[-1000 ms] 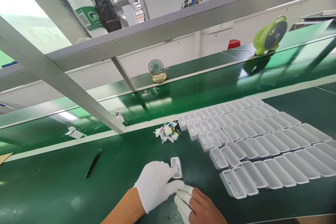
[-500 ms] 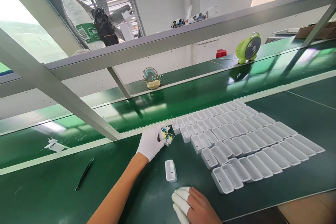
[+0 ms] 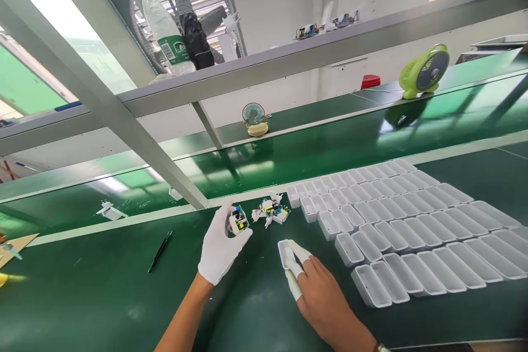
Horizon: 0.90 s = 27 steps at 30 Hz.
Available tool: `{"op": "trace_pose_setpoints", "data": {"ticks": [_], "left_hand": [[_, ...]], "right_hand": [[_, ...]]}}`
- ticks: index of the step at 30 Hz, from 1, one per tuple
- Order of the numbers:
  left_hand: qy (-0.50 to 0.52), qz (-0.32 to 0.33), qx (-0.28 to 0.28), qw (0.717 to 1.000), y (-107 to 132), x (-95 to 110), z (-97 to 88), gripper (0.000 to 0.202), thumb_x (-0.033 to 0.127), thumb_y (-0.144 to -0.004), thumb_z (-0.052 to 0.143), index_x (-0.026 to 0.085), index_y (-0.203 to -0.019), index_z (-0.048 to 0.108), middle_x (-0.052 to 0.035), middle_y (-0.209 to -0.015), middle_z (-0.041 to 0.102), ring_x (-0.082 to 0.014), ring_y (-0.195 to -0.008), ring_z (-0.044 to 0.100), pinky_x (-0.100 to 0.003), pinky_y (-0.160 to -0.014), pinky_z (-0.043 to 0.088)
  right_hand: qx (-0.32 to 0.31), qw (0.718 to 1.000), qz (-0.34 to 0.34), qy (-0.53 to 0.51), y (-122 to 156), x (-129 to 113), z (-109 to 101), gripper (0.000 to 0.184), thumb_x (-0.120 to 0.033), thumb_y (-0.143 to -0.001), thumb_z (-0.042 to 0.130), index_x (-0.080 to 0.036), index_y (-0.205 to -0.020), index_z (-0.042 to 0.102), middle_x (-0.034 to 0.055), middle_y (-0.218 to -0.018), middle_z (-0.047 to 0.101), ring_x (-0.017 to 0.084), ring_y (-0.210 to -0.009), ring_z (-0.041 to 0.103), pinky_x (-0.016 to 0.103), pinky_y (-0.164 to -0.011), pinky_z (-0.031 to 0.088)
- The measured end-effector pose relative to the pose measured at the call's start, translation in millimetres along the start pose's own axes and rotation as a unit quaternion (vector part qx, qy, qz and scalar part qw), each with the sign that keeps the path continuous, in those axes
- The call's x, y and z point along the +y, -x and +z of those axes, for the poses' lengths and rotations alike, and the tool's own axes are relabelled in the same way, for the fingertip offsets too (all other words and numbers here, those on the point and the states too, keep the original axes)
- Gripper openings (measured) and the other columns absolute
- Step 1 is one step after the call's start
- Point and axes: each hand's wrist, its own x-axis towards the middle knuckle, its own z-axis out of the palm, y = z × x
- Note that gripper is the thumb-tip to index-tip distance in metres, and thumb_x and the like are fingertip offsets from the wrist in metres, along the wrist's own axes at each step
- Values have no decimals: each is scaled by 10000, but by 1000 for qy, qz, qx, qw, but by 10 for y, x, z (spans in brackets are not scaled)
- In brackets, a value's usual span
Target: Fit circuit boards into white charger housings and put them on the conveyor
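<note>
My left hand, in a white glove, is closed round the edges of a small circuit board with yellow and blue parts. Just right of it lies a loose pile of similar circuit boards with white plastic pieces. My right hand wears white finger covers and has its fingers on a small open-topped white plastic case. That case rests on the green bench, apart from the others. Part of it is hidden behind the fingers.
Rows of white plastic cases cover the right of the bench. Black tweezers lie on the left. A slanting metal post and a shelf rail stand ahead. Beyond are a small fan and a green fan.
My left hand has drawn back left from the pile with one circuit board. My right hand has moved up and taken hold of the single case. The view has shifted left.
</note>
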Motion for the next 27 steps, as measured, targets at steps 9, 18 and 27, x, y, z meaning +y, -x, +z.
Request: {"op": "trace_pose_setpoints", "data": {"ticks": [9, 18, 27], "left_hand": [[250, -172, -71, 950, 836, -118, 9, 549, 499, -817, 746, 190, -1215, 528, -111, -1018, 710, -267, -896, 707, -364, -690, 580], [209, -176, -150, 950, 1145, -55, -161, 635, 634, -824, 673, 159, -1243, 628, -64, -820, 732, -231, -853, 682, -372, -861, 530], [234, -234, -120, 936, 1174, -210, -70, 448, 590, -881, 613, 162, -837, 737, -90, -954, 740, -216, -855, 660, -328, -824, 521]], "right_hand": [[4, 990, -17, -142, -193, -518, -237, 598, -213, -917, 654, -125, -1470, 444, 178, -1291, 633, 322, -1261, 573, 494, -998, 566], [-40, 934, 148, -322, -167, -697, -90, 410, -159, -989, 519, -229, -1390, 573, 101, -1170, 716, 215, -1057, 697, 367, -900, 622], [-94, 961, 90, -244, -6, -740, -85, 541, -239, -954, 613, -201, -1474, 469, 169, -1393, 572, 288, -1260, 593, 453, -984, 595]]}}
